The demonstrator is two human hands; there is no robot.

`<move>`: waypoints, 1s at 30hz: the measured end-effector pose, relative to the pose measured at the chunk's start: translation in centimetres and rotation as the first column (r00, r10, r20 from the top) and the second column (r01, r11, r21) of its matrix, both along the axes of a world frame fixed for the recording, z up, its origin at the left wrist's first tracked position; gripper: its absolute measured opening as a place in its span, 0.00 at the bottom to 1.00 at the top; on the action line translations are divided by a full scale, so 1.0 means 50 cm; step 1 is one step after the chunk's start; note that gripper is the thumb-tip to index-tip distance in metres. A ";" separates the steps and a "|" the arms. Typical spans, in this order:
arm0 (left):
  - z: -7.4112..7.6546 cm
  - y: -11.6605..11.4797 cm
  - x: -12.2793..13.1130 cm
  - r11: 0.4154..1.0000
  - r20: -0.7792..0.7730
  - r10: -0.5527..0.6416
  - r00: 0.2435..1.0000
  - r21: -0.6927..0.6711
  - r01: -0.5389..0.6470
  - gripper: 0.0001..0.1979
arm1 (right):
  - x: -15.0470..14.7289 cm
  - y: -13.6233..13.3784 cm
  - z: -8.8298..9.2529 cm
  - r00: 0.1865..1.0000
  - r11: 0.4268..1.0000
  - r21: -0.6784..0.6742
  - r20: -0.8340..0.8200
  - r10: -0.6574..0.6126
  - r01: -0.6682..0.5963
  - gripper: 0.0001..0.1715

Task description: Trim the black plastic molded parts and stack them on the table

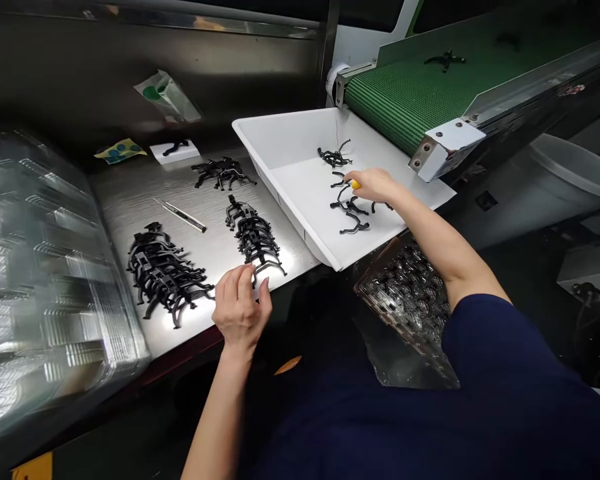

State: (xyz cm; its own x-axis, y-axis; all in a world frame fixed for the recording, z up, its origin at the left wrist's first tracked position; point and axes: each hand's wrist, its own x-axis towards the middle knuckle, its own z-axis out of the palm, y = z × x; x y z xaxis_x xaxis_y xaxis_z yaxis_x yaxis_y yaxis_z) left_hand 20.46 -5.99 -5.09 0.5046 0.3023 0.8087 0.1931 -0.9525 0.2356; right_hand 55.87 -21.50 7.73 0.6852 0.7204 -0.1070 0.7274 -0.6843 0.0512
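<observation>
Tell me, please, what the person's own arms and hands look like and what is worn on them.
The left hand and right hand are bare, with no gloves, rings or watch showing. The left arm and right arm are bare too, below a navy-blue short-sleeved top.

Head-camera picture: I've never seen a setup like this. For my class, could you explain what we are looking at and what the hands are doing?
This picture comes from a camera worn on a person's head, looking down at their own two bare hands. The left hand is at the end of a pile of black moulded plastic pieces, lying on a brushed stainless-steel table beside a slim metal tool. The right hand is over a shallow white tray holding more black plastic pieces. Its fingers hold a small yellow object. Behind the tray runs a green conveyor belt.
</observation>
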 end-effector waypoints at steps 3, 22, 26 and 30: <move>0.023 -0.009 -0.025 0.999 0.021 -0.006 1.000 0.054 0.004 0.22 | 0.011 0.028 -0.011 0.997 0.992 -0.103 -0.009 0.071 -0.071 0.29; 0.177 -0.091 -0.133 0.389 0.168 -0.395 0.903 -0.861 0.329 0.15 | -0.476 -0.009 0.070 0.710 0.663 0.540 -0.159 0.686 -0.519 0.11; 0.133 -0.064 -0.165 -0.032 0.234 -0.559 0.795 -0.965 0.262 0.18 | -0.502 0.042 0.024 0.434 0.462 0.511 -0.182 0.882 -0.725 0.15; 0.051 -0.071 -0.204 -0.343 0.401 -0.448 0.799 -0.903 0.260 0.21 | -0.531 0.064 0.008 0.186 0.170 0.488 -0.016 0.982 -0.856 0.19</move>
